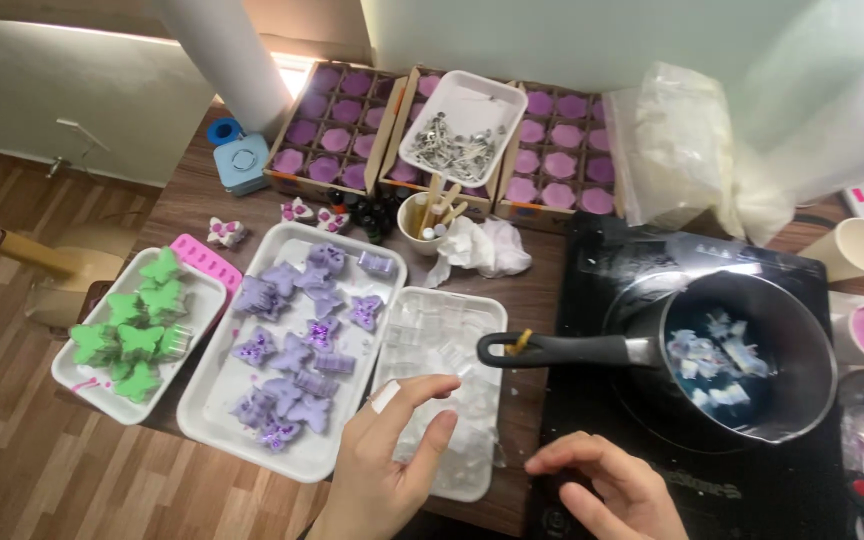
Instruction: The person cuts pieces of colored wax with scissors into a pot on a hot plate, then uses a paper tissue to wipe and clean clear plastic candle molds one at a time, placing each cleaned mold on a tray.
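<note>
Clear mould pieces fill the white tray (414, 312) under my left hand (389, 452), at the front of the bench (537, 280). Head view only. Left hand hovers over the tray's near end, fingers loosely spread, thumb and forefinger apart, gripping nothing; small white plaster on the forefinger. Right hand (612, 490) is open too, fingers curled down over the black induction hob (722, 490), holding nothing. Dark saucepan (752, 360) sits on the hob with pale wax chunks in dark liquid; its black handle (552, 349) points left, over the clear tray's far right corner. Left of the clear tray: big white tray of purple butterfly shapes (287, 350), then a smaller tray of green ones (132, 325). Back of bench: boxes of purple moulded pieces (337, 125), and a tray of metal wick tabs (462, 125) resting on them.
</note>
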